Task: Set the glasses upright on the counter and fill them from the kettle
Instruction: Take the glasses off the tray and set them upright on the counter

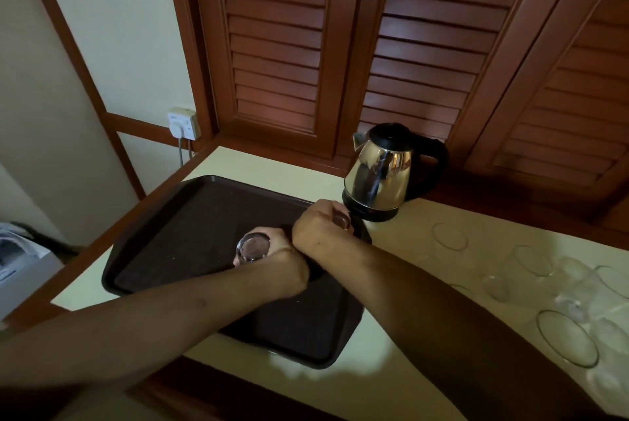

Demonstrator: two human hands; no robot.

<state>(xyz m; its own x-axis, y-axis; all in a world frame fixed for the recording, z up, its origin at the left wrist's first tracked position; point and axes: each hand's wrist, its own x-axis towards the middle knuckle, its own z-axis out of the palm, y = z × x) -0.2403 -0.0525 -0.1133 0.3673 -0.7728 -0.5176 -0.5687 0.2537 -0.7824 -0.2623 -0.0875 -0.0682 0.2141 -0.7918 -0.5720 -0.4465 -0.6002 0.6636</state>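
A dark brown tray (190, 213) lies on the cream counter (401, 373). My left hand (286, 260) grips an upside-down clear glass (253, 247) over the tray's middle. My right hand (318, 221) is closed around another glass (342, 219) at the tray's far right edge, mostly hidden by my fingers. The steel kettle (379, 179) with its black handle stands on the counter just behind my right hand. Several clear glasses stand upright on the counter at the right, among them a large near one (566, 337) and a far one (450, 236).
Louvred wooden doors (425, 46) rise behind the counter. A wall socket with a plug (182, 123) sits at the back left, its cable hanging down. A white appliance (20, 257) stands left of the counter's wooden edge.
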